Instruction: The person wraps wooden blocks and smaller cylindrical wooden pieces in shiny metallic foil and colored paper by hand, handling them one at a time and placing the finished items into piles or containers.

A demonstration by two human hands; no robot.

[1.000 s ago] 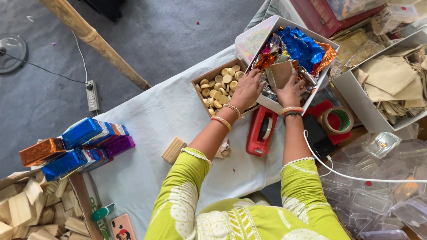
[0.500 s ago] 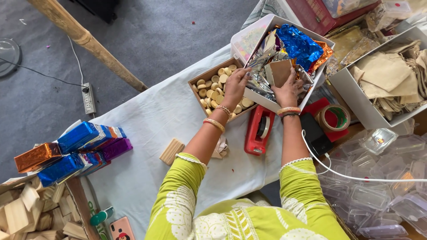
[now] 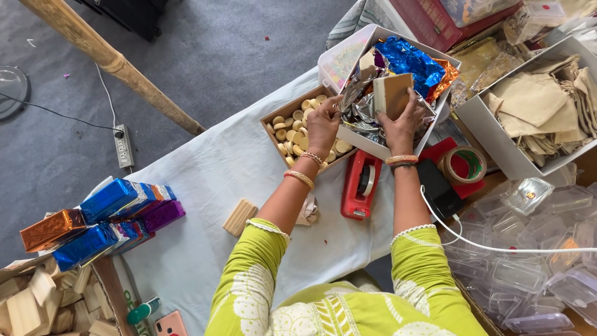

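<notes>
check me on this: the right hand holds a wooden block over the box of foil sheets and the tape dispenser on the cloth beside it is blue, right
Not quite. The head view shows the tape dispenser is red, not blue. The rest holds: the right hand holds a wooden block over the box of foil sheets, and the dispenser lies on the cloth beside it.

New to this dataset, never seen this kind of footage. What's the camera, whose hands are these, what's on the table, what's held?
No machine here: one camera worn on a person's head looks down at their own two bare hands. The right hand holds a plain wooden block over a white box of crinkled coloured foil sheets. The left hand touches silver foil at that box's edge. On the pale blue tablecloth lie a brown tray of round wooden discs, a red tape dispenser and foil-wrapped blocks.
</notes>
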